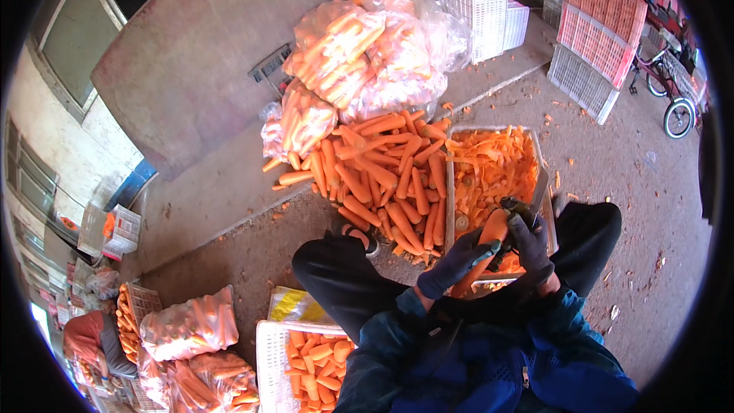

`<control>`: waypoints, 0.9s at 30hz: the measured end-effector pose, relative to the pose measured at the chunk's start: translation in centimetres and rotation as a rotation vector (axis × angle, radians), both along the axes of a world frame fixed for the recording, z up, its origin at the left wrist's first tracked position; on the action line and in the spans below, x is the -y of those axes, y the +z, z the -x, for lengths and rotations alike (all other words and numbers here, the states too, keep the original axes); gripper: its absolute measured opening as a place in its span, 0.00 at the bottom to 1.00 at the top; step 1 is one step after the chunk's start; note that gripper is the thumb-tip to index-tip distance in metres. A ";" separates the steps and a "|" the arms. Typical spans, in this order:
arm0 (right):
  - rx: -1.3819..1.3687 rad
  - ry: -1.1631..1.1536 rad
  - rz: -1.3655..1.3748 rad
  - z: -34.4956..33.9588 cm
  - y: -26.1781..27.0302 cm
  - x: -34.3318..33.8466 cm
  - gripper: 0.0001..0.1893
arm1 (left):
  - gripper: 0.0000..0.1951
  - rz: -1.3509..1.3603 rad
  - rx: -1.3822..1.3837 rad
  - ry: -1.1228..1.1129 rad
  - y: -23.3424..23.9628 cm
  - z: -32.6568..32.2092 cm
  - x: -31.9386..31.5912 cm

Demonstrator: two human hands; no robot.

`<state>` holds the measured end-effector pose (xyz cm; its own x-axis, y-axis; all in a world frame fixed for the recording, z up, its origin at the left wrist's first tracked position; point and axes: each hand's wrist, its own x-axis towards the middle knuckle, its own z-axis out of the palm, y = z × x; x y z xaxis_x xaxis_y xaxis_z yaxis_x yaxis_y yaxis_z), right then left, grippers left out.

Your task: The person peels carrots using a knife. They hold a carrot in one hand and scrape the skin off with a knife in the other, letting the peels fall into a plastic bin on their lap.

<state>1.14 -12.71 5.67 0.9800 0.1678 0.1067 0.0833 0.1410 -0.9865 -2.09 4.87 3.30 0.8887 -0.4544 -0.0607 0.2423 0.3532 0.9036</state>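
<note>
My left hand (459,264), in a dark glove, is closed around a large carrot (494,228) that lies slanted across it. My right hand (530,241), also gloved, holds a knife (539,188) whose blade points up and away, close to the carrot's upper end. Both hands are above a crate (451,183) filled with orange carrot peelings (493,166). Left of that crate lies a large heap of whole carrots (378,172). A white plastic crate (272,355) at my lower left holds cut carrot pieces (318,364).
Plastic bags of carrots (355,51) stand behind the heap, more bags (189,324) at lower left. Stacked crates (599,34) and a tricycle (679,109) are at upper right. Another person (94,338) bends at far left. Scraps dot the floor.
</note>
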 end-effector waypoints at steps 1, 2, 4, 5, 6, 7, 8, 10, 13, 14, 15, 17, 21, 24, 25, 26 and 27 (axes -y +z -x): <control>-0.048 0.053 -0.036 0.1 0.1 -0.3 0.18 | 0.22 0.016 0.036 0.045 -0.2 0.1 -0.3; -0.096 0.105 -0.074 0.1 0.1 -0.5 0.18 | 0.21 -0.003 0.052 0.031 -0.3 0.2 -1.0; -0.106 0.154 -0.003 -0.8 -0.2 -0.3 0.18 | 0.20 -0.019 0.028 0.050 -1.3 -0.1 -1.3; -0.111 0.199 0.062 -1.4 -0.1 -0.1 0.18 | 0.18 -0.042 0.008 0.063 -1.6 -0.4 -1.4; -0.133 0.207 0.092 -2.1 0.5 -0.1 0.18 | 0.17 -0.007 -0.077 0.074 -1.0 -0.8 -1.4; -0.130 0.239 0.172 -2.7 0.7 0.1 0.18 | 0.16 -0.054 -0.018 0.224 -0.7 -1.0 -1.3; -0.153 0.275 0.245 -3.7 1.4 0.1 0.19 | 0.16 -0.109 -0.028 0.237 -0.8 -1.8 -1.9; -0.014 0.320 0.400 -5.5 1.8 -0.2 0.20 | 0.16 -0.162 -0.033 0.266 -0.5 -3.1 -3.1; 0.513 0.347 0.600 -7.5 0.7 0.2 0.23 | 0.14 -0.238 -0.056 0.292 1.5 -4.0 -4.0; 0.394 0.374 0.645 -7.5 1.3 0.6 0.25 | 0.14 -0.300 -0.065 0.328 1.7 -4.4 -3.6; 0.377 0.349 0.643 -7.7 1.3 0.7 0.25 | 0.14 -0.309 -0.069 0.298 1.8 -4.7 -3.6; 0.418 0.371 0.785 -7.9 1.0 1.8 0.25 | 0.15 -0.252 -0.037 0.301 1.5 -5.6 -2.7; 0.411 0.414 0.813 -8.7 0.2 2.7 0.26 | 0.18 -0.381 -0.044 0.244 0.7 -6.2 -2.3; 0.354 0.455 0.825 -9.0 -0.3 3.1 0.26 | 0.18 -0.349 -0.079 0.235 -0.2 -6.2 -2.3; 0.314 0.488 0.841 -9.1 -0.3 3.0 0.26 | 0.18 -0.330 -0.086 0.235 -0.3 -6.1 -2.4; 0.309 0.495 0.840 -9.1 -0.5 3.1 0.26 | 0.18 -0.329 -0.094 0.238 -0.3 -6.0 -2.3; 0.343 0.505 0.808 -9.2 -0.9 3.0 0.23 | 0.17 -0.277 -0.096 0.187 0.3 -5.9 -2.2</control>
<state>10.31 -15.68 4.80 0.7120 0.7010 0.0402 0.4952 -0.4608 -0.7365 3.80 7.12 3.59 0.9393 -0.2387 -0.2466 0.2854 0.1442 0.9475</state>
